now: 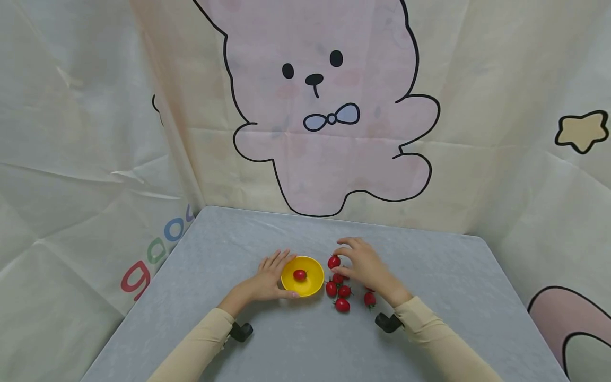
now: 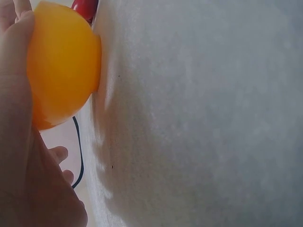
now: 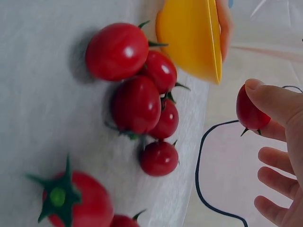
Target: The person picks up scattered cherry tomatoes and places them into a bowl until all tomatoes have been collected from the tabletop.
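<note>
A small yellow bowl (image 1: 310, 288) sits on the table with one red cherry tomato (image 1: 299, 275) inside. My left hand (image 1: 267, 278) holds the bowl from the left, thumb along its near side and fingers at its far left rim. To the right of the bowl, my right hand (image 1: 365, 262) pinches another cherry tomato (image 3: 252, 109) between thumb and index finger, raised above the table with its green stem end downward. The other right fingers are spread. Below that hand lies a cluster of loose cherry tomatoes (image 3: 136, 105), several with green stems.
More tomatoes (image 1: 369, 300) lie under the right wrist, apart from the cluster. The table (image 1: 305, 350) has a pale grey cloth cover. Behind it hangs a cream curtain (image 1: 477, 159) with a pink cartoon bear, and similar fabric stands on both sides.
</note>
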`<control>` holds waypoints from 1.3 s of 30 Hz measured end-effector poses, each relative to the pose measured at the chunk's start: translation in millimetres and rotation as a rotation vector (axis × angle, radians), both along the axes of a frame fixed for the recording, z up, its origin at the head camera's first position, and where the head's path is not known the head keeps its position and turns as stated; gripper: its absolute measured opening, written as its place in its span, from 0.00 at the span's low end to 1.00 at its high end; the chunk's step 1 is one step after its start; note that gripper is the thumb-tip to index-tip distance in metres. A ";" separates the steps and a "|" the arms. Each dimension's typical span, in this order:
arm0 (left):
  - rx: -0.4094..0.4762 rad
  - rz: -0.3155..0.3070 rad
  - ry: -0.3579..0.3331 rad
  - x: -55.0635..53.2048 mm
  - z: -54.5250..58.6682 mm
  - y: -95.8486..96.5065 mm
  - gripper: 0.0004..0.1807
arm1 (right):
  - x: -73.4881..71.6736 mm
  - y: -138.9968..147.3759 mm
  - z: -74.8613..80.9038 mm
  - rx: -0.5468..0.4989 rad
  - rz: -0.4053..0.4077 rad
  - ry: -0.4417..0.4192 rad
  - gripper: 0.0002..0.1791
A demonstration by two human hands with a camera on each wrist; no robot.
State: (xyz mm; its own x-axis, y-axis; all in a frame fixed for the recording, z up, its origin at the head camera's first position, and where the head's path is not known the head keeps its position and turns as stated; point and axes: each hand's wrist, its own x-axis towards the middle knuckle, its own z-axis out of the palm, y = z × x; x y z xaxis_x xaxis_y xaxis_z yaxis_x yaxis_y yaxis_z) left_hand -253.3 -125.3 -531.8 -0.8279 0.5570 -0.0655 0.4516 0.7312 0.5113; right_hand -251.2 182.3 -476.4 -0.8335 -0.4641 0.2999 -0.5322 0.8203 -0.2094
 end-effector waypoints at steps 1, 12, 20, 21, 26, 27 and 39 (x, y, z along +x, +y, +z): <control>-0.001 0.001 -0.001 0.1 -0.1 0.0 0.60 | -0.3 -2.2 -0.3 -0.003 0.003 0.001 0.20; -0.013 0.017 0.002 -1.3 -1.5 -0.7 0.60 | 0.5 -30.8 -0.6 -0.003 0.073 -0.018 0.18; -0.016 -0.003 0.007 -1.3 -0.7 -1.9 0.60 | 2.7 -43.2 -7.0 0.000 0.090 -0.033 0.19; -0.016 -0.004 0.007 -1.1 -0.4 -2.0 0.60 | 2.8 -44.0 -7.9 0.002 0.093 -0.026 0.19; -0.010 -0.012 0.013 -0.8 0.5 -2.2 0.61 | 3.2 -46.5 -11.8 0.004 0.105 -0.016 0.20; -0.012 -0.014 0.016 -0.9 0.3 -2.1 0.61 | 3.2 -46.8 -12.5 0.008 0.103 -0.020 0.20; -0.010 -0.012 0.027 -0.5 0.0 -0.5 0.61 | 2.3 -48.4 -20.5 0.020 0.101 -0.037 0.21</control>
State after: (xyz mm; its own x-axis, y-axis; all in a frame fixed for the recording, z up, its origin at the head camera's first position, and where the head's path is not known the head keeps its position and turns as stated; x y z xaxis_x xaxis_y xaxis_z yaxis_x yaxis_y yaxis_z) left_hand -253.8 -125.9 -531.8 -0.8227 0.5664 -0.0489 0.4738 0.7306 0.4917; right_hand -248.8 133.9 -496.9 -0.7922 -0.5522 0.2599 -0.6049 0.7668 -0.2146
